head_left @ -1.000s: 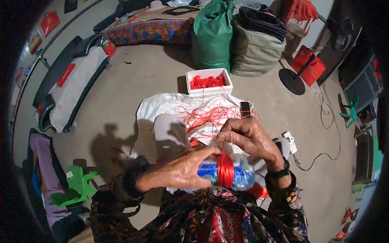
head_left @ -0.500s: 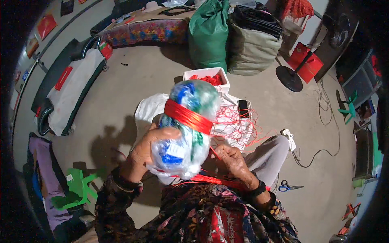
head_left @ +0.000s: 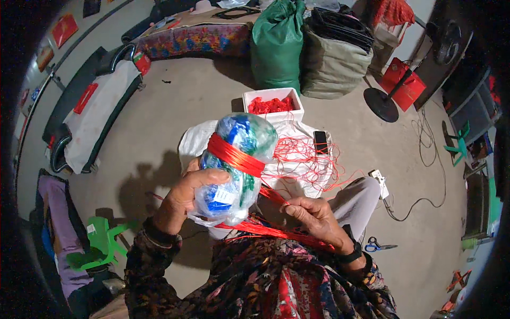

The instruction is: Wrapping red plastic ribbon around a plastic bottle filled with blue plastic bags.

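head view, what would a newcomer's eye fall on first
Probably the clear-plastic-wrapped blue-and-green bundle banded with glossy red cord, held in the left hand at the centre. Next, the tangled red strands on the white sheet beyond, and the tall green sack at the top.

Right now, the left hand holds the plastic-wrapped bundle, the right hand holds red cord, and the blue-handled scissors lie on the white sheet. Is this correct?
Not quite: the head view shows the scissors on the floor, beside the right leg. The left hand does hold the bundle, and the right hand red cord.
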### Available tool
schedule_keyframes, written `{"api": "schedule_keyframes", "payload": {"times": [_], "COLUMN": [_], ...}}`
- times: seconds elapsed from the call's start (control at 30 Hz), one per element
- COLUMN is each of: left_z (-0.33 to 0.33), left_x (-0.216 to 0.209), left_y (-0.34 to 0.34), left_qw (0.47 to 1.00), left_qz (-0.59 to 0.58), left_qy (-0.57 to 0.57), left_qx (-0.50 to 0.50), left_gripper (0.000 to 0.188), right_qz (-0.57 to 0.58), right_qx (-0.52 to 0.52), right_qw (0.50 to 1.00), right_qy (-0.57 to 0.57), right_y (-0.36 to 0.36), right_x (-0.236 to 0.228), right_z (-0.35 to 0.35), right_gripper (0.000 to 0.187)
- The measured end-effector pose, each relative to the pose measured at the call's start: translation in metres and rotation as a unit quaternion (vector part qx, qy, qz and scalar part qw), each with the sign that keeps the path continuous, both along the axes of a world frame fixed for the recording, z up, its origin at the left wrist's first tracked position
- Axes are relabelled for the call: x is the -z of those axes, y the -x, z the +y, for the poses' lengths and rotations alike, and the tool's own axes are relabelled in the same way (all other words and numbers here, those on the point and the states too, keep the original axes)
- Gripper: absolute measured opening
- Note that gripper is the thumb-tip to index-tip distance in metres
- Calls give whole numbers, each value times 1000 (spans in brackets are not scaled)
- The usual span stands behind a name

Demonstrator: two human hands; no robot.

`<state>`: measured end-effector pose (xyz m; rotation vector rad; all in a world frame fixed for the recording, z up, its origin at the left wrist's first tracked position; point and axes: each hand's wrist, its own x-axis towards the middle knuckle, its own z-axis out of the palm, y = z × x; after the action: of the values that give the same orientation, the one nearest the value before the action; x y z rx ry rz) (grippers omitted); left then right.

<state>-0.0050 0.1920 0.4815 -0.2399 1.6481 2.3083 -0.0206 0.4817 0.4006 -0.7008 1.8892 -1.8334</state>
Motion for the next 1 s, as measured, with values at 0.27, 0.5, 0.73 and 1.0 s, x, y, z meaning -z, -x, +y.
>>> {"api": "schedule_keyframes", "payload": {"times": [0.27, 0.5, 0.73, 1.0], "left_z": [-5, 17, 52, -1], "left_x": [42, 29, -16, 11], "left_y": [3, -20, -40, 8], "left_qw": [919, 789, 853, 888], "left_qz": [190, 281, 210, 183], "left_qy": [339, 538, 456, 418], "left_qx": [68, 98, 140, 64], "left_gripper": [71, 72, 82, 78], "right_qz": [120, 272, -12, 98], "right_qx": [-103, -204, -148, -249], "right_qw": [981, 940, 988, 959], "right_qy": [-116, -23, -47, -98], "right_y": [11, 26, 94, 43], "right_x": [-93, -124, -28, -42], "right_z": [9, -15, -29, -19], "right_gripper": [19, 18, 22, 23]}}
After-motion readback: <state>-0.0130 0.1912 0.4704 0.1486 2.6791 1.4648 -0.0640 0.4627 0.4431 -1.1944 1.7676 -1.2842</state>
